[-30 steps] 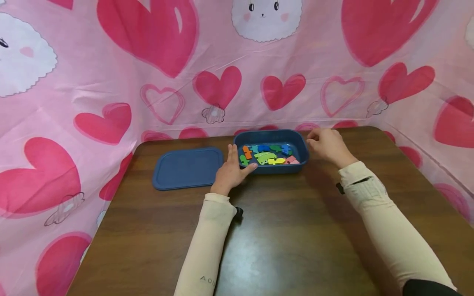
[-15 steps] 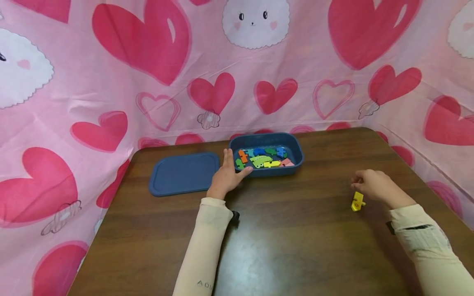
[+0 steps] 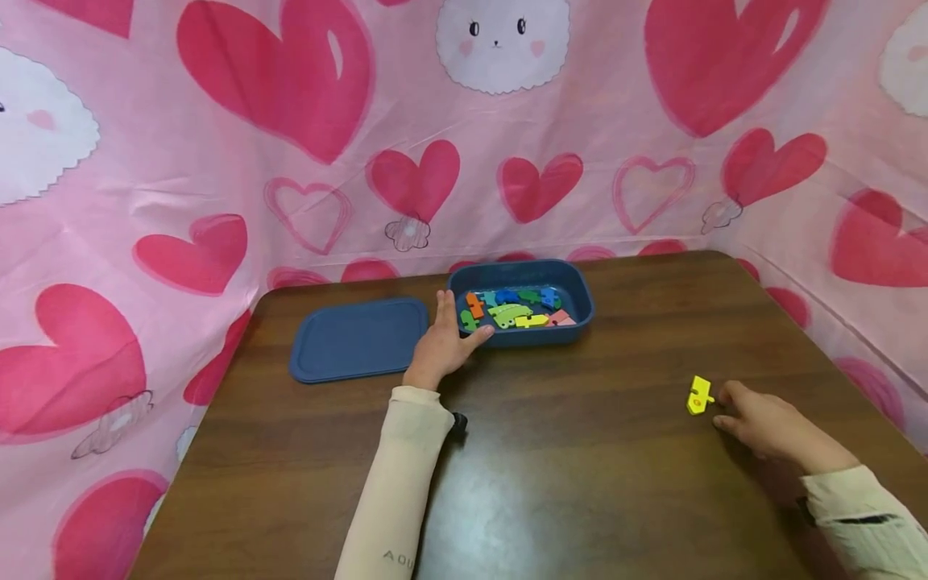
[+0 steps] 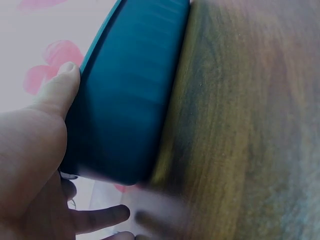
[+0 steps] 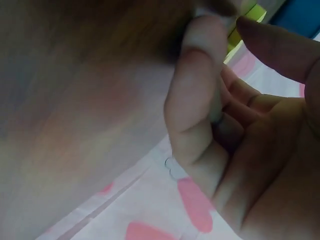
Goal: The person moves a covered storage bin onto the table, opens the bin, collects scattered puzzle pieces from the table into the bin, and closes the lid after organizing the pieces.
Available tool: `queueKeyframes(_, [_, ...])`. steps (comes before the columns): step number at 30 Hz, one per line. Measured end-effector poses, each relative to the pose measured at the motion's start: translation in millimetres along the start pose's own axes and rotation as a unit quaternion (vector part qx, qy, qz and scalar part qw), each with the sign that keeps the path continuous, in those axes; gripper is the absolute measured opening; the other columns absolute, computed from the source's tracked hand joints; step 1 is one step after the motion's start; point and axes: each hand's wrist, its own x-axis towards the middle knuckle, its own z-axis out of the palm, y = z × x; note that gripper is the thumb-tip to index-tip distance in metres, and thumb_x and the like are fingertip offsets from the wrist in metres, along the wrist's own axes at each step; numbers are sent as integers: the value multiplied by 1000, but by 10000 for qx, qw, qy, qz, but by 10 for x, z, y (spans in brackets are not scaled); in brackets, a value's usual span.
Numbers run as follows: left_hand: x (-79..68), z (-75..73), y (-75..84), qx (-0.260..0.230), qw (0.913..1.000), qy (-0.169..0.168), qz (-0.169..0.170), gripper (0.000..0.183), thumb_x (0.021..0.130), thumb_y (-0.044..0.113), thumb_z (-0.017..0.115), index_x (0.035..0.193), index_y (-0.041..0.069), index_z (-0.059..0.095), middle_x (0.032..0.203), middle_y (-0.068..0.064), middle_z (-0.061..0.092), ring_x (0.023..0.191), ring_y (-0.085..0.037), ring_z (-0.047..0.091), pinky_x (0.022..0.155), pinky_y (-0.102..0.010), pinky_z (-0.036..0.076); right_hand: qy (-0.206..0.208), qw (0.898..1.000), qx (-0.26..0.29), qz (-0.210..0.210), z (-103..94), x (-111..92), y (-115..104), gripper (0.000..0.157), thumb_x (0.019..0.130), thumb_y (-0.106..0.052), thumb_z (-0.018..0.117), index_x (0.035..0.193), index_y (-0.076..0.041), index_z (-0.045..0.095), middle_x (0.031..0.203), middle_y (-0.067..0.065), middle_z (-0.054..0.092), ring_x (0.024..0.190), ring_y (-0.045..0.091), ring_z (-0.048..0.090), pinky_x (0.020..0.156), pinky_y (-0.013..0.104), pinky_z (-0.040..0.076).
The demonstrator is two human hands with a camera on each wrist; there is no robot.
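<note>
A yellow puzzle piece [image 3: 699, 395] with a small tab and a red mark lies on the table's right side. Just right of it, my right hand [image 3: 779, 427] hovers low, thumb and forefinger parted around no object; the right wrist view shows the yellow piece [image 5: 247, 25] beyond the fingertips. My left hand [image 3: 441, 348] rests against the near left corner of a blue box [image 3: 536, 334], fingers straight along its side. In the left wrist view the thumb [image 4: 62, 90] lies at the box's [image 4: 130, 95] rim. Several colourful puzzle pieces [image 3: 510, 314] lie inside, including a green crocodile-like one.
A flat blue lid [image 3: 360, 340] lies left of the box on the brown wooden table [image 3: 565, 451]. Pink cloth [image 3: 319, 193] with hearts hangs behind the table and along both sides.
My right hand went from the box's right side to the table's right, set down the yellow puzzle piece, then drew back right and nearer. My left hand stayed at the box.
</note>
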Motion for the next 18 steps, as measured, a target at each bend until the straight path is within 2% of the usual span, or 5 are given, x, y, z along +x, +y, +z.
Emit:
queueKeyframes(4, [3, -1, 16, -21, 10000, -15, -30, 111, 90, 72, 56, 163, 17, -9, 167, -1, -14, 139, -44, 41, 106, -57, 40, 368, 9982, -327, -343, 32, 72, -75, 28, 85, -8, 78, 98, 4, 56, 87, 16, 67, 74, 35, 64, 66, 56, 50])
queueKeyframes(5, [3, -3, 11, -27, 10000, -24, -33, 111, 90, 72, 56, 163, 17, -9, 168, -1, -14, 139, -44, 40, 106, -58, 40, 412, 9978, -336, -396, 43, 106, -103, 27, 84, -8, 78, 97, 3, 57, 86, 14, 67, 73, 34, 64, 65, 56, 50])
queueKeyframes(7, [1, 0, 0, -43, 10000, -30, -26, 112, 90, 72, 56, 163, 17, -9, 168, -2, -13, 139, -45, 40, 106, -58, 39, 525, 9965, -364, -545, 67, 173, -153, 24, 83, -6, 78, 94, 0, 58, 81, 8, 65, 70, 29, 62, 63, 52, 50])
queueKeyframes(11, [6, 13, -19, -31, 10000, -22, -15, 112, 90, 73, 55, 163, 16, -8, 168, -3, -12, 138, -44, 41, 106, -57, 40, 697, 9935, -445, -786, 110, 323, -256, 21, 85, -4, 76, 86, -8, 56, 71, -4, 52, 62, 17, 48, 57, 40, 44])
queueKeyframes(18, [23, 5, -17, -46, 10000, -27, 15, 112, 90, 73, 55, 163, 17, -9, 168, -2, -12, 140, -45, 38, 109, -58, 36, 850, 9863, -510, -1316, 191, 571, -527, 26, 86, -3, 77, 79, -13, 54, 67, -7, 44, 59, 14, 42, 55, 36, 39])
